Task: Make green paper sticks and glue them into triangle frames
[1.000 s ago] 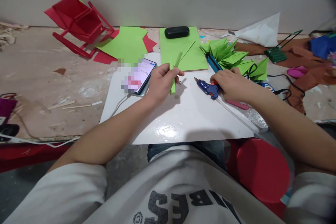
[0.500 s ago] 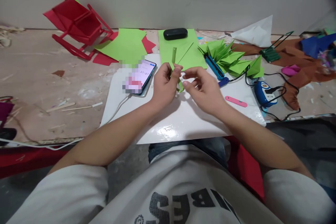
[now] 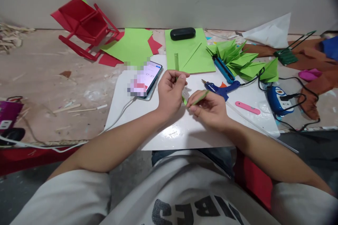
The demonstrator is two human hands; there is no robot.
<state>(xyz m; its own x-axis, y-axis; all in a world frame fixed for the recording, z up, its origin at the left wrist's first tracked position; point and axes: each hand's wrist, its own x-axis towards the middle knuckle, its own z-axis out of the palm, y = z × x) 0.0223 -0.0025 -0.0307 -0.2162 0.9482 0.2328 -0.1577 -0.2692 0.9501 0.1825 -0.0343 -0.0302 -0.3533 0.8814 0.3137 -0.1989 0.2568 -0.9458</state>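
My left hand (image 3: 170, 93) is closed on a narrow green paper strip (image 3: 176, 62). One end stands up above the fingers, and folded green parts show below the thumb. Close beside it, my right hand (image 3: 210, 109) pinches a green length of paper (image 3: 201, 97) low on the strip's near side. Whether this is the same piece is hidden by the fingers. A blue glue gun (image 3: 223, 88) lies just beyond my right hand, with its nozzle toward the left. Under both hands is a glossy white board (image 3: 169, 135).
A phone (image 3: 148, 79) lies left of my hands, its cable running off left. Behind are a red paper rocking chair (image 3: 84, 24), green sheets (image 3: 137, 42) and a black case (image 3: 182, 33). Rightward are folded green paper (image 3: 237, 56), a teal cutter (image 3: 224, 68) and a pink cutter (image 3: 247, 108).
My right hand has come nearer and lower and now pinches green paper. The glue gun, mostly covered by that hand before, shows fully. The whole view has shifted slightly.
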